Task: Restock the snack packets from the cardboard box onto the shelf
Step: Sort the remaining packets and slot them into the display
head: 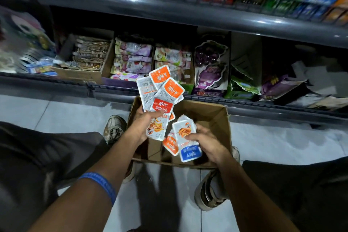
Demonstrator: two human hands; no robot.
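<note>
Snack packets fill both hands above the cardboard box (216,117), whose floor is mostly hidden behind them; the shelf (113,88) beyond is dim, its far right too dark to read. The left hand (145,124) grips a fanned bunch of orange packets (160,96), thumb across the front, the other fingers hidden behind. The right hand (205,143) pinches a blue packet (188,141), an orange packet (170,144) half covered beside it.

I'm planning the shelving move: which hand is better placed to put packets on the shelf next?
Probably the left hand: it grips a fan of orange-topped packets raised toward the lower shelf. The right hand holds a blue-ended packet low over the cardboard box.
</note>
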